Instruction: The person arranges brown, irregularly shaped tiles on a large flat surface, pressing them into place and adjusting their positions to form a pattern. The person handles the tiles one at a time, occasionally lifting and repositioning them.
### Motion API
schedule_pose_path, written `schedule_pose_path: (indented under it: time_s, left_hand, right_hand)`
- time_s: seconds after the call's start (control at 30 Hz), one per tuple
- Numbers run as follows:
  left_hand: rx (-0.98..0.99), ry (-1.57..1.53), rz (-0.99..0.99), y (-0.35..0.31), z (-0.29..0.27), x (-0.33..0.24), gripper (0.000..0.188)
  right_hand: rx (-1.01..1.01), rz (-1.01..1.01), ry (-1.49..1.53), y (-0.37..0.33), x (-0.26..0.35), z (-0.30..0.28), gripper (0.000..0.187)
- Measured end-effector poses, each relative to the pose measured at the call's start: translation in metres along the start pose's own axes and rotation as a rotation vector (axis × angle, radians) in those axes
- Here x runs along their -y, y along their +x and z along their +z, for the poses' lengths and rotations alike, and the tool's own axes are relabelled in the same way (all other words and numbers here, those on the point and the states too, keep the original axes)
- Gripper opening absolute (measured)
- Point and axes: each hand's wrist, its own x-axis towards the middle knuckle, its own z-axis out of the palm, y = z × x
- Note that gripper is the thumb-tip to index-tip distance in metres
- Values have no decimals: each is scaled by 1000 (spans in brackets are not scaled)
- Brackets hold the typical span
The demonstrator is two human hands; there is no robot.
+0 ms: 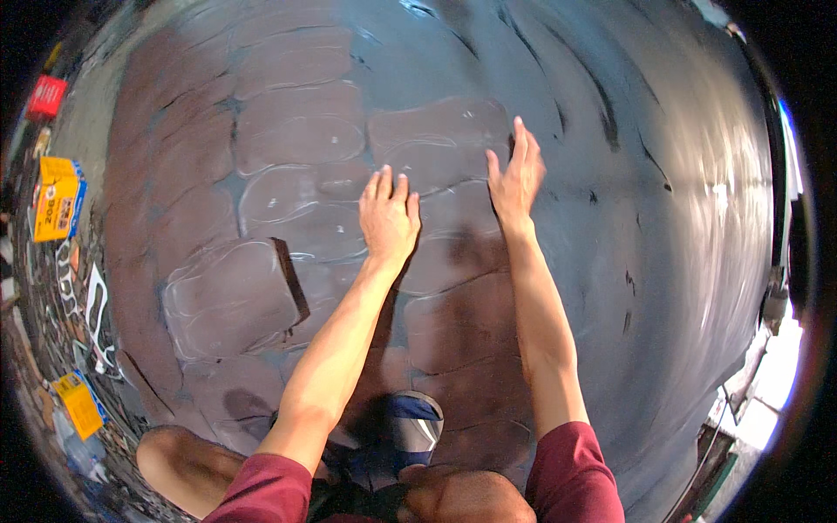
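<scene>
Nearest the lens: bent knees, maroon sleeves (571,471) at the lower edge, a blue and silver shoe (410,431) between the forearms. Grey leather sheet (288,131) spread flat beneath, filling almost the whole field; chalk-outlined pattern shapes across its left and middle parts. Chalk outline (440,131) just far of both hands, long axis running left to right, its right end at the fingertips of the right hand. Right hand (516,179) nearer to that outline than the left; set on edge, fingers straight and close together, tips pointing away and touching the sheet at the outline's right end. Holds nothing. Left hand (389,218) palm down, flat on the sheet, just near and left of the outline; fingers extended, barely spread, pressing on another chalked shape. Holds nothing. Hands near each other, not touching. Dark cut slit (290,279) left of the left forearm, beside a larger chalked shape. Yellow boxes (57,200) and a red object (45,96) at the far-left rim, well apart from the hands. Bright metal fitting at the right rim; too blurred to identify.
</scene>
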Motion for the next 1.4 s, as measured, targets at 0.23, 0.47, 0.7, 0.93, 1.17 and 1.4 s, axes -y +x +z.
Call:
schedule_pose_path:
  time_s: [0.23, 0.47, 0.7, 0.93, 1.17, 1.4]
  left_hand:
    - [-365, 217, -300, -112, -217, 158, 61]
    - [-134, -25, -1127, -160, -304, 248, 104]
    - [-224, -614, -760, -102, -347, 179, 51]
    - [-248, -725, -576, 33, -389, 160, 73]
    - [-211, -451, -527, 144, -282, 328, 94]
    - [-173, 431, -770, 119, -200, 297, 71]
  right_hand:
    - [437, 301, -371, -26, 36, -13, 34]
    - [397, -48, -416, 34, 148, 16, 46]
    - [751, 156, -426, 84, 179, -30, 47]
    - [593, 174, -74, 111, 97, -66, 35]
    - [687, -90, 163, 89, 102, -15, 23]
    - [774, 80, 481, 70, 96, 41, 24]
